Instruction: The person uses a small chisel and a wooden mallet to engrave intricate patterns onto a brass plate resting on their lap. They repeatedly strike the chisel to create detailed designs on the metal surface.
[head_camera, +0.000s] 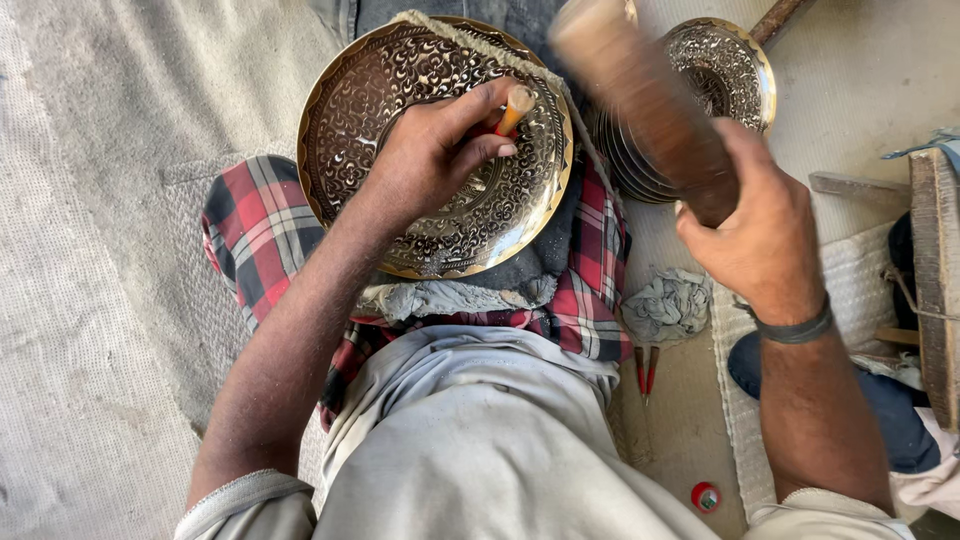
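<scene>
Plate (400, 110), upper centre: chisel (516, 108) is pinched by left hand (435, 150); blurred, probably wooden mallet (640, 100) is gripped by right hand (760, 235).

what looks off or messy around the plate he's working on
Nothing looks damaged. The engraved brass plate lies tilted on a checked cloth over the knee. A crumpled grey rag, two small red-handled tools and a red cap lie loose on the floor. The mallet is blurred.

The wooden mallet (640, 100) is motion-blurred — its head perhaps cut off by the top edge.
</scene>
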